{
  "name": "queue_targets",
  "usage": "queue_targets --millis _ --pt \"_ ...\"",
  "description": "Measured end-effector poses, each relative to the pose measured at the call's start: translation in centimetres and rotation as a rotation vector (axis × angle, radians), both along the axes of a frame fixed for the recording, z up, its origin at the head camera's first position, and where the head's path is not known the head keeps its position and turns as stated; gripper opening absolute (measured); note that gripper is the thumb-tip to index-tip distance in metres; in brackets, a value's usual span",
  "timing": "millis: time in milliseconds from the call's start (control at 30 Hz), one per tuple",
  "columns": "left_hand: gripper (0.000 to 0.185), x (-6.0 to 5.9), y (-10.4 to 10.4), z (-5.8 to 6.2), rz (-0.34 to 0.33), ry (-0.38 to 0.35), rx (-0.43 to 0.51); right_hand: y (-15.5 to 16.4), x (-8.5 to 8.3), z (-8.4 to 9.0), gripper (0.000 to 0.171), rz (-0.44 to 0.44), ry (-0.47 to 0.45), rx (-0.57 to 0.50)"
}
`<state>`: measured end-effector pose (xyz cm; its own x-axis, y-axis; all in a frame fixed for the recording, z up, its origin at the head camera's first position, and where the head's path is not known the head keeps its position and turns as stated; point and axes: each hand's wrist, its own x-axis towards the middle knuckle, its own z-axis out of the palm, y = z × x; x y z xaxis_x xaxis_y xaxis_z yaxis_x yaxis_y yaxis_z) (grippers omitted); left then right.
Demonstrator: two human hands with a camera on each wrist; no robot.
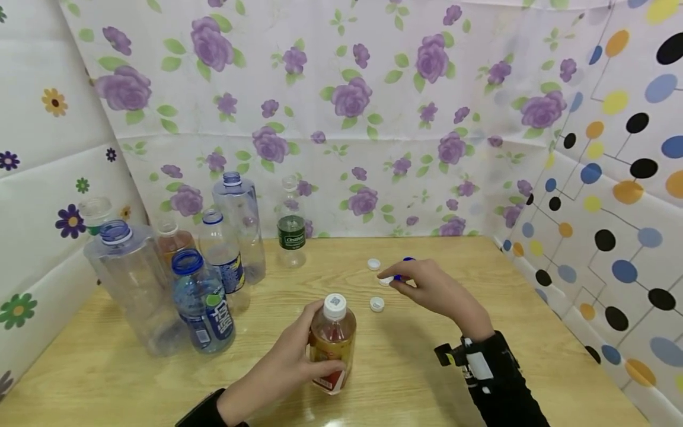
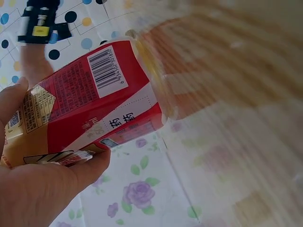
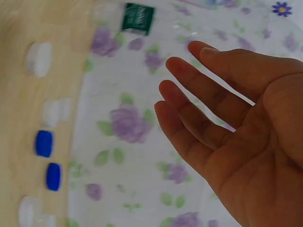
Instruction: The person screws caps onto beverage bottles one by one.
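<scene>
**Left hand steadies the capped tea bottle; right hand hovers over the loose caps**

The left hand wraps round the tea bottle, thumb and fingers curled about its red label. The bottle stands upright on the table, near the front edge and a little left of centre, with a white cap on its neck. Whether that cap is screwed tight the pictures do not show.

The right hand is behind and to the right, above a scatter of loose caps. In the wrist view its fingers are straight and spread, holding nothing; white and blue caps lie on the wood below. In the head view a blue cap shows just at its fingertips, touching or not I cannot tell.

At the left stands a cluster of open bottles, with a green-labelled bottle apart at the back.

To do this well, I judge: keep the bottle planted with a low grip, and choose a cap by colour and width before pinching it, since several sizes lie mixed close together.
</scene>
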<state>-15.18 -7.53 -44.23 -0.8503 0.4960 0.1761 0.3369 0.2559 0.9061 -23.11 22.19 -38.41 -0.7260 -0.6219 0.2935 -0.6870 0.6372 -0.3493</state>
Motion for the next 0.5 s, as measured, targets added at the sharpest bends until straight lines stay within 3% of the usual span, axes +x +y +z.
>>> queue_targets --millis 300,400,500 --pt "0.09 -0.9 -0.6 -0.3 -0.016 -0.003 -0.007 1.1 -2.8 -4.1 0.023 -0.002 -0.136 0.033" --pt "0.097 -2.3 -0.6 0.0 0.024 0.019 0.006 1.1 -3.1 -4.5 0.024 0.002 -0.165 0.025" --pt "0.097 -4.4 -0.5 0.4 0.095 0.045 0.01 1.1 -3.2 -4.6 0.024 -0.006 -0.181 0.02"
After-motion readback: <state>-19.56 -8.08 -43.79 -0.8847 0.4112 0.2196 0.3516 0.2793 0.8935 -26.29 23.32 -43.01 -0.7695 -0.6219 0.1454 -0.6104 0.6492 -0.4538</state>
